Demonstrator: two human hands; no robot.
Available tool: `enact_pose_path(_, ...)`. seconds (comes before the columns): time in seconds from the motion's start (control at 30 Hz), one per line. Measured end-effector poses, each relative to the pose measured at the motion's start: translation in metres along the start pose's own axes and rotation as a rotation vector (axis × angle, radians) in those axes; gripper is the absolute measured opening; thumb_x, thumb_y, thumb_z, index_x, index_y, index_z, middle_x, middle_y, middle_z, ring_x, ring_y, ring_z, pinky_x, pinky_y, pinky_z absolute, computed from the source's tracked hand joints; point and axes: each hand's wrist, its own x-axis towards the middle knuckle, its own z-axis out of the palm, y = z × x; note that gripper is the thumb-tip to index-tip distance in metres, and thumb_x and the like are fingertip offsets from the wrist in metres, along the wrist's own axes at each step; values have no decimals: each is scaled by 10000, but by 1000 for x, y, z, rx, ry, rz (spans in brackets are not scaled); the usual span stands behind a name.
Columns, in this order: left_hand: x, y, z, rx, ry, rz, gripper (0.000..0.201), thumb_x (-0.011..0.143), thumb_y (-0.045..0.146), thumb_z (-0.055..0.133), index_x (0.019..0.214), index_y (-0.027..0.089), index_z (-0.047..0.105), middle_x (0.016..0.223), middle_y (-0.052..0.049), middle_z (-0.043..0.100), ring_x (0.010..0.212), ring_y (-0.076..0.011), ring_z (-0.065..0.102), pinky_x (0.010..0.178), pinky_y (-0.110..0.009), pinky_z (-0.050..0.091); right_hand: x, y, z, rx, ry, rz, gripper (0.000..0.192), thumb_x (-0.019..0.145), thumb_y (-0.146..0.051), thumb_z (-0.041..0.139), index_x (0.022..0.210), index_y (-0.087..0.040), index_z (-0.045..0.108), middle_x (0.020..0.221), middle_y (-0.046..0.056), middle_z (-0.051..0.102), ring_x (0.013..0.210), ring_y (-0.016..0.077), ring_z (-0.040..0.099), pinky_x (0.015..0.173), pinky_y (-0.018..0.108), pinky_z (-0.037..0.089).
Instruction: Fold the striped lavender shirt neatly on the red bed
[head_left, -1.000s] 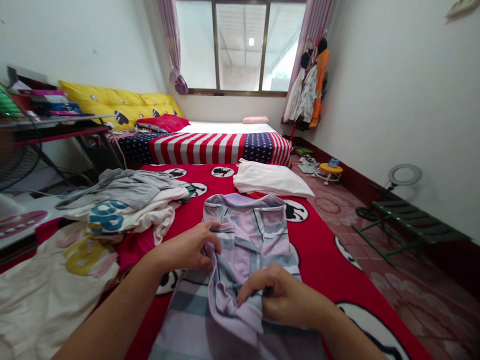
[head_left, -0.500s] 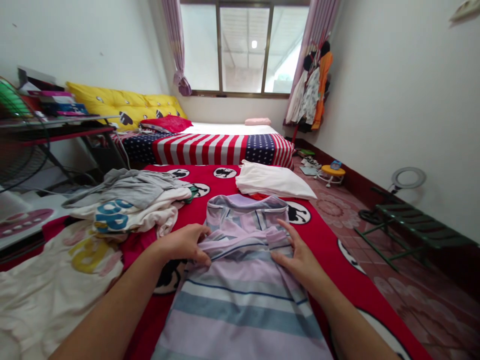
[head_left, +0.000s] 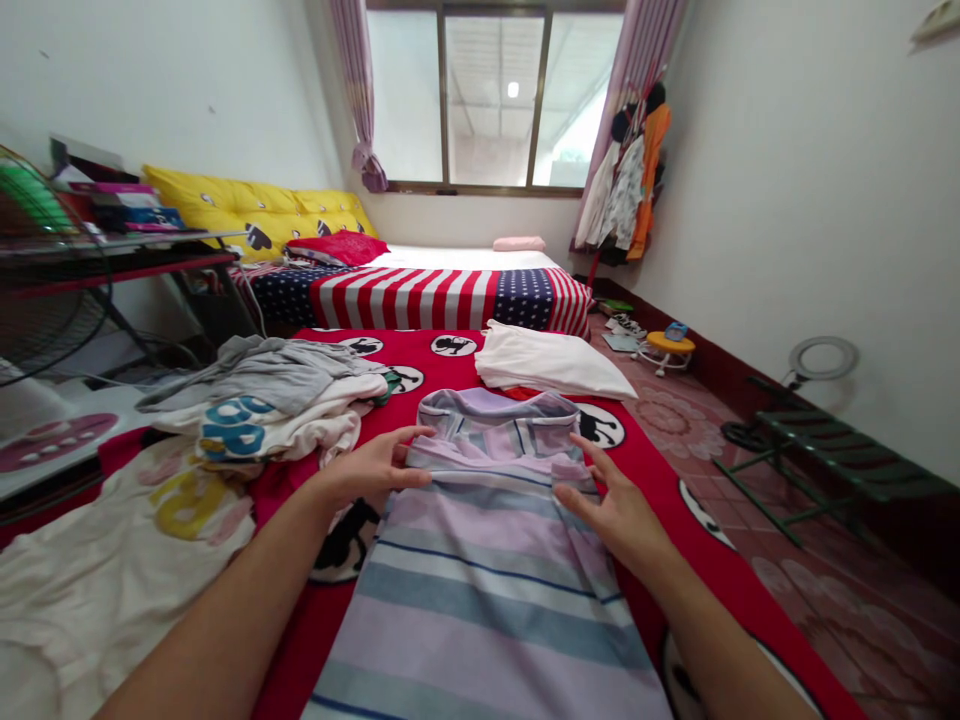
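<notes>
- Striped polo shirt lies flat on red blanket, collar twd far edge.
- L hand, fingers released, rests flat on shirt's left shoulder.
- R hand, fingers spread, flat at right shoulder.
- Clothes pile along blanket's left edge; folded white garment nr far edge.

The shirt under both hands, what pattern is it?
The shirt has lilac, grey-blue and white horizontal stripes, seen in the head view.
</notes>
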Motion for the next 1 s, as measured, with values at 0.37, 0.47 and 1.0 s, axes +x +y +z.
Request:
enact_pose_path(0.37, 15, -5, 15, -35, 119, 282, 545, 782, 423, 658, 1268, 180, 608, 1294, -83, 605, 1205, -288, 525, 1003, -354, 407, 2, 6, 11, 183, 101, -94, 263, 764, -237, 534, 930, -206, 737, 956, 52, 733, 938, 225, 658, 868, 351, 490)
enact_pose_path(0.47, 18, 13, 10, -78, 176, 367, 560, 781, 433, 669, 1280, 190, 598, 1317, -81, 589, 1238, -292, 497, 1046, -381, 375, 16, -12, 2, 240, 198, -121, 252, 785, -285, 564, 957, -217, 735, 997, 50, 729, 959, 230, 653, 876, 356, 489)
enact_pose_path(1.0, 98, -13, -7, 218, 586, 190, 648, 750, 272, 641, 1345, 92, 458, 1337, -196, 489, 984, -249, 622, 921, -399, 473, 108, 36, 23, 61, 156, 33, 569, 732, -404, 614, 1235, -146, 539, 1108, 124, 658, 925, 239, 633, 851, 390, 489)
